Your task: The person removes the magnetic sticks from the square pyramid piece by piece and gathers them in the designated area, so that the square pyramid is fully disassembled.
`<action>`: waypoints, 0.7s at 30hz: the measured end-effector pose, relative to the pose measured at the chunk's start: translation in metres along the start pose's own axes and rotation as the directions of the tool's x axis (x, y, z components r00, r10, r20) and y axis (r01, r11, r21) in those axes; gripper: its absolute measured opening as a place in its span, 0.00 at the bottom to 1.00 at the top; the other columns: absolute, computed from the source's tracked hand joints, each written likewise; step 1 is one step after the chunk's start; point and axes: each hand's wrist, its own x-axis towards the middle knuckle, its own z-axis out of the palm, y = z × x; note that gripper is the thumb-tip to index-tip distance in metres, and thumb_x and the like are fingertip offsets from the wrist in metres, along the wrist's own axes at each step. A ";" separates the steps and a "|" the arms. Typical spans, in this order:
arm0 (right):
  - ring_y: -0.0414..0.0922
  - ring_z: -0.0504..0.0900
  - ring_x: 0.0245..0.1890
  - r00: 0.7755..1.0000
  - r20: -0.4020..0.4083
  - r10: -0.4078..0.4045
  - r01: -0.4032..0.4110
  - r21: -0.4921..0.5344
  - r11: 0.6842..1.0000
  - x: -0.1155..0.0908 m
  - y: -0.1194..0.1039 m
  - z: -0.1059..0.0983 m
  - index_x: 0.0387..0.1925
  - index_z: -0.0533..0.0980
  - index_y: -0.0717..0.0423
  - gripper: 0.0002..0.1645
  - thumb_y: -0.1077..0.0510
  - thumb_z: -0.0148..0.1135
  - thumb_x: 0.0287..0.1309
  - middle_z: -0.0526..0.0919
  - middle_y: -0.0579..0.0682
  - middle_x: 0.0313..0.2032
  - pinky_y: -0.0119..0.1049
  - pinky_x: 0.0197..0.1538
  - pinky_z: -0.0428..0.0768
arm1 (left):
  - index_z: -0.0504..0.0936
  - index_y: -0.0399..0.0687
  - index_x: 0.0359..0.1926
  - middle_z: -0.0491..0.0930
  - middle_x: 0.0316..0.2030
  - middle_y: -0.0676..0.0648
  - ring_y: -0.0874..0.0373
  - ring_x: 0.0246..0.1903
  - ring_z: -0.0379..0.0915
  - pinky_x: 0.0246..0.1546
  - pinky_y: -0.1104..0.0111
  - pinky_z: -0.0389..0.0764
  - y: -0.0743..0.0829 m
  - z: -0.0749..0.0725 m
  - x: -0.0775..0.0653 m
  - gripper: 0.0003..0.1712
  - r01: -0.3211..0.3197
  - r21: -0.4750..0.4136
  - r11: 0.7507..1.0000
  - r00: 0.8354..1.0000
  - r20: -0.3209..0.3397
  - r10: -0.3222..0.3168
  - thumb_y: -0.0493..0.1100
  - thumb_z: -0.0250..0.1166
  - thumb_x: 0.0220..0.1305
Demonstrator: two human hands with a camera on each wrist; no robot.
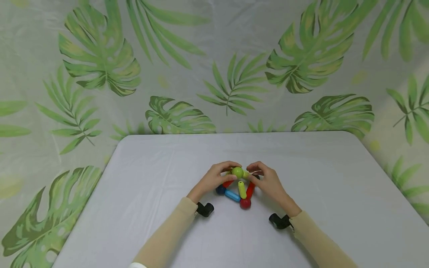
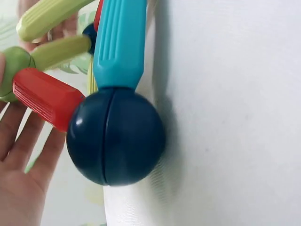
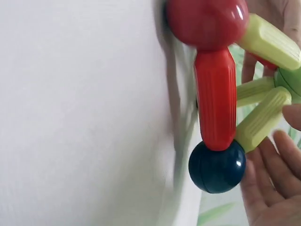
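Observation:
In the head view, my left hand (image 1: 214,178) grips a green ball (image 1: 237,172) between thumb and fingers. My right hand (image 1: 269,182) pinches a yellow-green rod (image 3: 263,120) whose upper end meets the green ball and whose lower end sits on a dark blue ball (image 3: 217,166). Both belong to a frame of magnetic rods and balls. A red rod (image 2: 47,98) joins the green ball to another dark blue ball (image 2: 115,136). From the red ball (image 1: 245,203), a second yellow-green rod (image 1: 242,190) slants upward, its upper end apart from the green ball.
Along the frame's base run a light blue rod (image 1: 232,195) and a red rod (image 1: 250,190), meeting at the red ball. The frame stands on a white-covered table (image 1: 161,167). A leaf-patterned cloth (image 1: 234,44) hangs behind. Black wrist cameras (image 1: 205,209) sit at both sleeves.

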 end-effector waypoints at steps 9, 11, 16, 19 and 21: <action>0.49 0.81 0.35 0.996 0.088 0.015 -0.011 -0.048 0.999 0.000 0.002 0.000 0.41 0.76 0.65 0.12 0.66 0.68 0.54 0.82 0.53 0.36 0.43 0.44 0.80 | 0.71 0.33 0.61 0.73 0.58 0.38 0.45 0.55 0.70 0.57 0.55 0.70 -0.003 0.002 0.005 0.20 -0.040 -0.009 0.999 0.999 -0.006 0.040 0.32 0.56 0.68; 0.48 0.80 0.34 0.996 0.080 0.029 -0.026 -0.031 0.999 -0.002 0.002 0.002 0.40 0.76 0.65 0.13 0.66 0.69 0.53 0.81 0.53 0.35 0.40 0.42 0.81 | 0.71 0.34 0.60 0.74 0.57 0.40 0.48 0.53 0.72 0.54 0.57 0.73 -0.003 0.004 0.006 0.21 -0.030 0.032 0.999 0.999 -0.018 0.030 0.34 0.58 0.68; 0.47 0.80 0.34 0.997 0.048 0.053 -0.052 -0.015 0.999 -0.005 0.001 0.006 0.40 0.76 0.64 0.13 0.65 0.69 0.53 0.81 0.53 0.36 0.39 0.41 0.81 | 0.73 0.34 0.57 0.75 0.54 0.41 0.50 0.52 0.72 0.55 0.57 0.73 0.000 0.008 0.009 0.22 0.003 0.028 1.000 0.998 -0.057 -0.002 0.38 0.63 0.64; 0.47 0.80 0.34 0.998 0.043 0.044 -0.043 -0.015 0.999 -0.006 0.001 0.007 0.39 0.76 0.64 0.13 0.66 0.69 0.53 0.81 0.53 0.36 0.40 0.41 0.81 | 0.74 0.33 0.56 0.76 0.53 0.40 0.48 0.53 0.72 0.55 0.56 0.72 0.001 0.009 0.010 0.21 0.012 -0.005 1.000 0.997 -0.079 -0.012 0.37 0.63 0.64; 0.47 0.80 0.34 0.999 0.039 0.038 -0.038 -0.018 0.999 -0.007 0.001 0.007 0.39 0.76 0.64 0.13 0.66 0.69 0.52 0.81 0.52 0.35 0.39 0.41 0.81 | 0.74 0.33 0.56 0.76 0.52 0.39 0.48 0.53 0.72 0.55 0.56 0.72 0.002 0.009 0.009 0.20 0.011 0.000 1.000 0.997 -0.082 -0.011 0.37 0.63 0.64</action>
